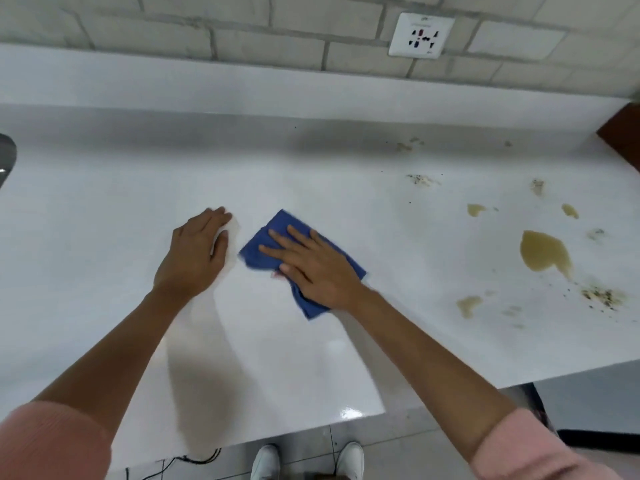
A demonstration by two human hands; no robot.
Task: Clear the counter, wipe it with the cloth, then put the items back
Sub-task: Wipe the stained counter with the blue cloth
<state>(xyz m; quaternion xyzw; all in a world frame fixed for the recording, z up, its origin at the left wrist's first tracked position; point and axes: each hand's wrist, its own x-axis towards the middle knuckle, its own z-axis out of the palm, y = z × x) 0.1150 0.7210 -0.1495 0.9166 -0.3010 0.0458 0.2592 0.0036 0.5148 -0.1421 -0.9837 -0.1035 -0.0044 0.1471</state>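
A folded blue cloth (268,237) lies on the white counter (104,209) near its middle. My right hand (311,268) presses flat on the cloth with straight, spread fingers. Just left of it, my left hand (195,256) rests on the counter and grips a small white tissue (231,233) between thumb and fingers. Yellow-brown spills (543,251) and dark crumbs (601,296) mark the counter to the right of the cloth.
A wall socket (420,35) sits on the brick backsplash. A grey object (6,157) shows at the far left edge and a brown edge (623,129) at the far right. The counter's front edge runs above my white shoes (266,462).
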